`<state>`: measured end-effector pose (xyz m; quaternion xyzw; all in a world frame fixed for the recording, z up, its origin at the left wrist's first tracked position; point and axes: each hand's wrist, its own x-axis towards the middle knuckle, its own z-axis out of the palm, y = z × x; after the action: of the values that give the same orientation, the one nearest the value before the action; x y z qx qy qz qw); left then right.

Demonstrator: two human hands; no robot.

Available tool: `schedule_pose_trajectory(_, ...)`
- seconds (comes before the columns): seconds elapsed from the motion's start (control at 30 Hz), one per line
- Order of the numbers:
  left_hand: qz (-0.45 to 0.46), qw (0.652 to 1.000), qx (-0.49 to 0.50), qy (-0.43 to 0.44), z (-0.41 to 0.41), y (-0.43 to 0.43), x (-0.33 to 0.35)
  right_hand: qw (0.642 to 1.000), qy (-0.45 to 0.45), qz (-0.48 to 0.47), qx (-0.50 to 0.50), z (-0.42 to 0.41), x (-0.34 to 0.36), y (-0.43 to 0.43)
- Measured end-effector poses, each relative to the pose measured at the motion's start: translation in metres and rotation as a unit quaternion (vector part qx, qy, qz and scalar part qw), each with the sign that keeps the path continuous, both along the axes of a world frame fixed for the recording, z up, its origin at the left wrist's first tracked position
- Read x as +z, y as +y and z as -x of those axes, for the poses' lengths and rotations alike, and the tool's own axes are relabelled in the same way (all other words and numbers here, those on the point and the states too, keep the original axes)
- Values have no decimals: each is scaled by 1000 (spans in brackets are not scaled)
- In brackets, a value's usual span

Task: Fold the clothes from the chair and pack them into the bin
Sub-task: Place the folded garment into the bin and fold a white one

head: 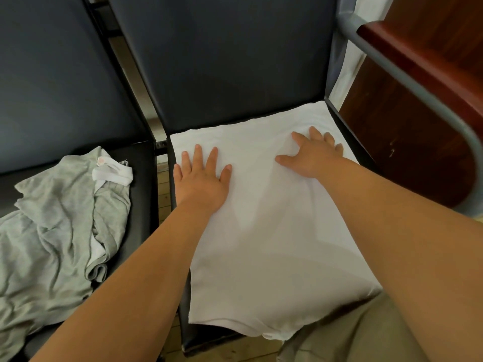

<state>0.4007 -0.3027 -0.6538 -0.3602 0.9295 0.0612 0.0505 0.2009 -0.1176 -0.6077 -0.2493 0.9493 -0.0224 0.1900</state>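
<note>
As I read it from here, item 1: white, thin, soft cloth garment point(261, 231), spread flat over the seat of the dark padded chair point(235, 61), centre of the frame. Left hand point(202, 178) and right hand point(312, 156) both lie on it, palms down, fingers straight and spread, gripping nothing. Light, limp, likely to wrinkle and slide; I would pinch its corners or side edges to fold. Item 2: crumpled grey jersey garment point(60, 218), lower left, on the neighbouring black seat point(141, 158). Bin not visible.
</note>
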Motion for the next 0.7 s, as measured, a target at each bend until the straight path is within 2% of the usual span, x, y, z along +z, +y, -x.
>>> schedule_pose_trajectory(0.2,5,1000,-10,-28,-2,2,12,999,-3,37,-11,-7,9,17)
schedule_pose_trajectory(0.3,20,998,-59,-4,-16,16,29,997,-12,71,-41,-20,23,35)
schedule_pose_trajectory(0.47,-57,991,-121,-8,-64,61,49,983,-55,127,-119,-58,57,78)
schedule_pose_trajectory(0.6,-119,984,-133,-11,-102,104,66,950,-168,153,-213,-98,88,115)
schedule_pose_trajectory(0.67,-141,978,-146,40,-114,125,77,919,-245,188,-245,-122,98,137)
schedule_pose_trajectory(0.7,-180,971,-133,82,-120,136,86,902,-283,193,-264,-137,103,148)
